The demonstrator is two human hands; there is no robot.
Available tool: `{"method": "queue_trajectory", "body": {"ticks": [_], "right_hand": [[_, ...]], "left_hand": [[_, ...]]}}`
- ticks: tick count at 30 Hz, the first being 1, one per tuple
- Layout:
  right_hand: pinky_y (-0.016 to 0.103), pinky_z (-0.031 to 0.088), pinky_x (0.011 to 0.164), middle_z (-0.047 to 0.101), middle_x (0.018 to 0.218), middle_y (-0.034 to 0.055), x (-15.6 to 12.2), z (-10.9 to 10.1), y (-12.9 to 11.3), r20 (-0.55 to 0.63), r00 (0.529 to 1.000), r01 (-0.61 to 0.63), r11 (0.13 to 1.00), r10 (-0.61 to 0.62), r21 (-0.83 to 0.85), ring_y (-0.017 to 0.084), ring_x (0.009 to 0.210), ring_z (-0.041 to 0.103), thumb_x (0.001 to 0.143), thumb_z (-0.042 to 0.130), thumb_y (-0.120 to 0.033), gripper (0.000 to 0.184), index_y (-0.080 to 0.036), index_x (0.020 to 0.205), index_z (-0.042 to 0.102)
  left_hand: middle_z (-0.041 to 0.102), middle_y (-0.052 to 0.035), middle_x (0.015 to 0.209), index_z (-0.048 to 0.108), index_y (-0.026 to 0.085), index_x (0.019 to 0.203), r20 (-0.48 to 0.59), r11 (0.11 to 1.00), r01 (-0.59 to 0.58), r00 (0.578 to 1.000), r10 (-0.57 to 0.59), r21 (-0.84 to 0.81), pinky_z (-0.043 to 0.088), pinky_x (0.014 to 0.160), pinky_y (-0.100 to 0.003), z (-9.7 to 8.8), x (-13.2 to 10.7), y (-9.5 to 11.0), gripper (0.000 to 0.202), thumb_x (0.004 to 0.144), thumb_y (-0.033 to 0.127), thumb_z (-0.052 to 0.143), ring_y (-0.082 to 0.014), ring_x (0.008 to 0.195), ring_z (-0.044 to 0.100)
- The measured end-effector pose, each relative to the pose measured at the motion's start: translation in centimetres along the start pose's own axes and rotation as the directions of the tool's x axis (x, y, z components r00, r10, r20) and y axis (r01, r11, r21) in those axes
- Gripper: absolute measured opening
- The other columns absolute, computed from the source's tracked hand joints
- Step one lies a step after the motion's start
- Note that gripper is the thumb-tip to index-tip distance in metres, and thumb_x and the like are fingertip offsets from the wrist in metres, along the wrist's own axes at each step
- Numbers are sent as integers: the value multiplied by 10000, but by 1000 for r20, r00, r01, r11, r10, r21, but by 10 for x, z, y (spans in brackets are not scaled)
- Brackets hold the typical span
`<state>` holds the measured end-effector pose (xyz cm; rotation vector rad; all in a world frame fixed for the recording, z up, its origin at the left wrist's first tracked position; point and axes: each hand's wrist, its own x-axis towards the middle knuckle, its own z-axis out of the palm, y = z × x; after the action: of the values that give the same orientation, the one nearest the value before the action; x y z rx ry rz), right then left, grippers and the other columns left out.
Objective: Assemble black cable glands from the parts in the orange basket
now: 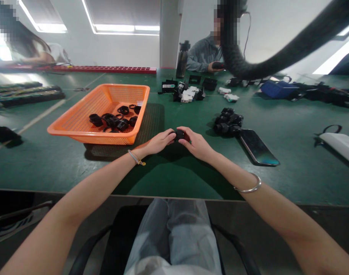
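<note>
**Small black part [179,135], gripped from both sides**

Clock positions read from the part, twelve being directly away from the wearer.

Left hand [162,141]: fingers narrowed on the part from nine o'clock.
Right hand [195,143]: thumb and fingers narrowed on it from three o'clock.
Basket [111,139], orange, perforated: near, at ten o'clock; contains loose black rings and fittings [123,125].
Black components [228,122], one heap: between two and three o'clock.
Phone [258,147], dark screen upward: three o'clock, just beside the heap.
White and black pieces [188,94], clustered: twelve o'clock.
Bottle [182,59], dark, upright: twelve o'clock, farther out.
Co-worker [204,53], grey-blue sleeve: one o'clock, across the green counter [163,179], holding a dark object [218,65].
</note>
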<state>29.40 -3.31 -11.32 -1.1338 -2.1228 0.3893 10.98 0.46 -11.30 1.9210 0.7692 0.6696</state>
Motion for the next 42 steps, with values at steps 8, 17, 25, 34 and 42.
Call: {"method": "queue_trajectory", "body": {"ticks": [8, 17, 25, 34, 42], "right_hand": [[439, 457, 898, 613, 1180, 143, -2, 3, 1, -5, 999, 35, 996, -35, -80, 267, 1067, 585, 859, 470, -281, 320, -181, 1162, 489], [379, 469, 800, 640, 1071, 109, -7, 7, -8, -72, 997, 2, 1000, 0, 31, 238, 904, 611, 849, 474, -303, 284, -192, 1110, 489], [320, 446, 659, 625, 827, 63, -8, 9, -24, -126, 969, -181, 956, 214, 232, 196, 707, 595, 852, 452, -522, 389, -184, 1037, 509], [259, 386, 523, 495, 597, -46, -4, 22, -20, -47, 920, -306, 787, 389, 536, 112, 533, 498, 809, 489, -541, 408, -170, 977, 506], [275, 421, 565, 522, 650, -44, 1, 21, -5, -3, 944, -269, 771, 331, 578, 116, 566, 522, 792, 508, -392, 306, -186, 1014, 462]], "left_hand": [[422, 39, 671, 419, 178, 823, 90, 999, -15, 996, 11, 43, 368, 575, -226, -1, -1, 3, 224, 906, 369, 336, -95, 580, 415], [579, -23, 819, 493, 163, 954, -53, 936, -63, 995, 86, 346, 431, 693, -285, 0, -9, 11, 177, 862, 307, 449, -175, 754, 571], [615, -91, 928, 485, 129, 1046, -65, 870, -137, 980, 190, 473, 459, 717, -306, 1, -8, 12, 267, 876, 334, 471, -212, 817, 611], [618, -90, 939, 481, 154, 1032, -60, 811, -128, 979, 197, 571, 476, 744, -326, 0, -2, -1, 280, 884, 391, 462, -228, 852, 622], [610, -76, 931, 431, 146, 1083, -62, 898, -66, 993, 103, 434, 480, 768, -340, 3, 3, -1, 266, 862, 290, 465, -220, 868, 625]]}}
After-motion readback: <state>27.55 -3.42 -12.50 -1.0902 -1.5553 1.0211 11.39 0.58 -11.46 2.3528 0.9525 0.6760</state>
